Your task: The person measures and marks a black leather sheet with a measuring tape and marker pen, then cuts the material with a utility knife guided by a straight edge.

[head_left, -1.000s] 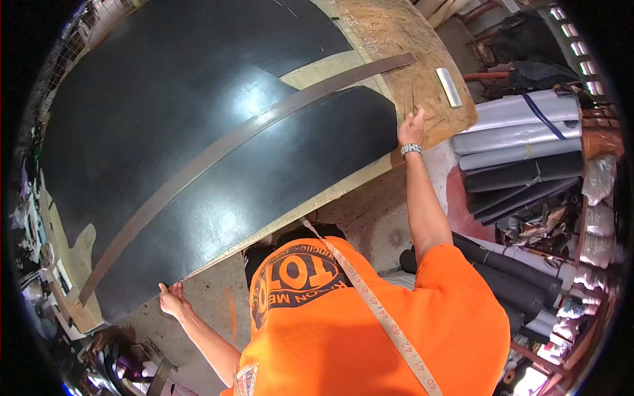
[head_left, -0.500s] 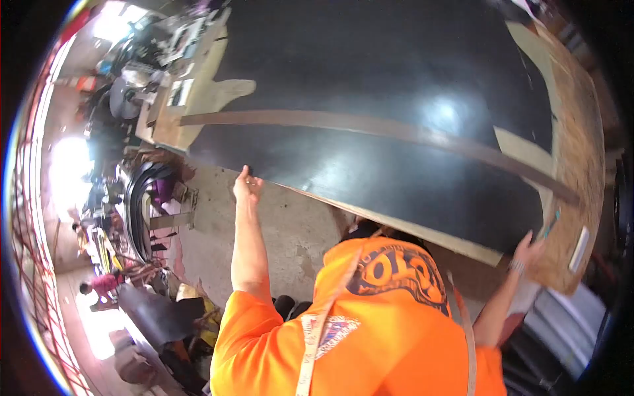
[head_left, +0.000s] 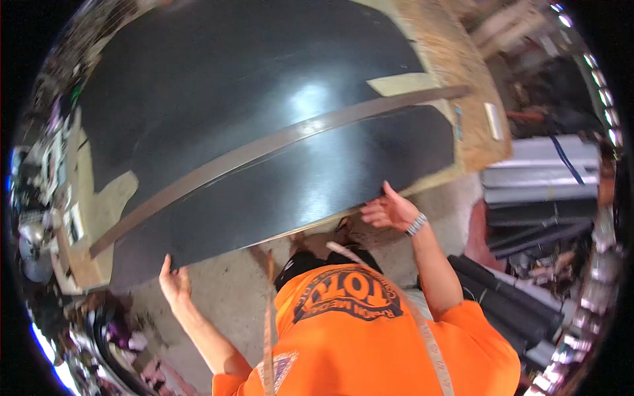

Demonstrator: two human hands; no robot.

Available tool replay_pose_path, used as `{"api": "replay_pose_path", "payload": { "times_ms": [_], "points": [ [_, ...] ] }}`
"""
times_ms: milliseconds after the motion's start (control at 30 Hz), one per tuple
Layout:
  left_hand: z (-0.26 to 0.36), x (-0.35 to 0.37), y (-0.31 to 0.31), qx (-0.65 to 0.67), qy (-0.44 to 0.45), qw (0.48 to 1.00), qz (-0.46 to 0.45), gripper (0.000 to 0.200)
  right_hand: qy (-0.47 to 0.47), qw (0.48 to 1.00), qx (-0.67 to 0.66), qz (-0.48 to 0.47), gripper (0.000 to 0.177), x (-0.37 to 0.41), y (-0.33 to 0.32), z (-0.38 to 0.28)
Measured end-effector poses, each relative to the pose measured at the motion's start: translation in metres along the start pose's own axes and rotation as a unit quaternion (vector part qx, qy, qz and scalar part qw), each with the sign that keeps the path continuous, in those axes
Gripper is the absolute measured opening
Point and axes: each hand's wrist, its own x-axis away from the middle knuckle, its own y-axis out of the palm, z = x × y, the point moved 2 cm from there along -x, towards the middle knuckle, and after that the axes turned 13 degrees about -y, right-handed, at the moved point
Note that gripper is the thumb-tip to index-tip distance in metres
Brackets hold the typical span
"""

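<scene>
A large black sheet (head_left: 224,79) lies over the worktable, its near edge running along the table's front. Across it rests a long brown straight strip (head_left: 264,148). My left hand (head_left: 176,284) is at the near edge towards the left corner, its thumb at the sheet and its fingers curled in at the edge. Farther right, my right hand (head_left: 391,210) is at the same edge, palm up, thumb raised against the sheet and the other fingers apart. A metal watch (head_left: 417,224) is on the right wrist. A measuring tape (head_left: 429,343) hangs over the orange shirt (head_left: 370,350).
Pale pieces (head_left: 116,198) show beside the black sheet. On the bare wooden board (head_left: 479,125) at the right lies a small white bar (head_left: 493,121). Stacked grey sheets (head_left: 541,165) and dark rolls (head_left: 502,300) are at the right, above the concrete floor (head_left: 218,297).
The view has turned. My right hand has moved inward along the near edge from the sheet's right corner, while my left hand is still near the left part of the edge.
</scene>
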Motion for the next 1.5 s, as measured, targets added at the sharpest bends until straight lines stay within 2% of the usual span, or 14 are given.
{"api": "replay_pose_path", "payload": {
  "times_ms": [67, 200, 533, 667, 767, 967, 1167, 1233, 1267, 1367, 1400, 1433, 1467, 1500],
  "points": [
    [-0.007, -0.003, -0.010, -0.001, 0.006, 1.000, -0.015, 0.023, -0.098, 0.980, -0.164, 0.062, 0.074, -0.019, -0.018, -0.001],
    [-0.015, -0.016, -0.046, -0.047, 0.033, 0.996, -0.063, 0.018, -0.217, 0.952, -0.156, 0.151, 0.045, -0.032, -0.036, 0.025],
    [-0.005, 0.066, -0.135, -0.051, 0.100, 0.994, 0.018, 0.021, -0.369, 0.900, -0.203, 0.112, 0.027, 0.101, -0.022, 0.158],
    [-0.015, 0.156, -0.121, -0.085, 0.195, 0.977, -0.010, 0.026, -0.415, 0.875, -0.200, 0.149, 0.015, 0.172, -0.028, 0.178],
    [-0.016, 0.214, -0.108, -0.074, 0.226, 0.971, -0.025, 0.026, -0.459, 0.863, -0.176, 0.117, 0.023, 0.217, -0.031, 0.168],
    [0.003, 0.295, -0.107, -0.072, 0.329, 0.941, -0.021, 0.027, -0.518, 0.839, -0.119, 0.118, 0.033, 0.289, -0.034, 0.122],
    [0.021, 0.373, -0.038, -0.108, 0.401, 0.910, -0.011, 0.017, -0.497, 0.845, -0.116, 0.161, 0.038, 0.338, -0.039, 0.042],
    [0.047, 0.381, -0.008, -0.151, 0.397, 0.905, -0.006, 0.018, -0.544, 0.810, -0.082, 0.205, 0.043, 0.348, -0.060, -0.004],
    [0.055, 0.390, 0.020, -0.145, 0.427, 0.891, 0.046, 0.020, -0.554, 0.810, -0.073, 0.178, 0.045, 0.352, -0.051, -0.036],
    [0.134, 0.375, 0.086, -0.233, 0.452, 0.856, -0.097, 0.014, -0.589, 0.785, -0.089, 0.169, 0.047, 0.345, -0.010, -0.141],
    [0.154, 0.369, 0.114, -0.235, 0.452, 0.847, -0.151, 0.015, -0.603, 0.796, -0.027, 0.049, 0.048, 0.335, -0.004, -0.176],
    [0.165, 0.368, 0.144, -0.228, 0.488, 0.829, -0.151, 0.020, -0.616, 0.787, -0.025, 0.036, 0.046, 0.325, 0.004, -0.211],
    [0.174, 0.369, 0.165, -0.227, 0.481, 0.836, -0.131, 0.066, -0.642, 0.767, 0.001, 0.014, 0.044, 0.311, -0.007, -0.250],
    [0.185, 0.366, 0.187, -0.144, 0.486, 0.857, -0.087, 0.031, -0.653, 0.757, 0.022, 0.009, 0.041, 0.298, 0.002, -0.272]
  ]
}}
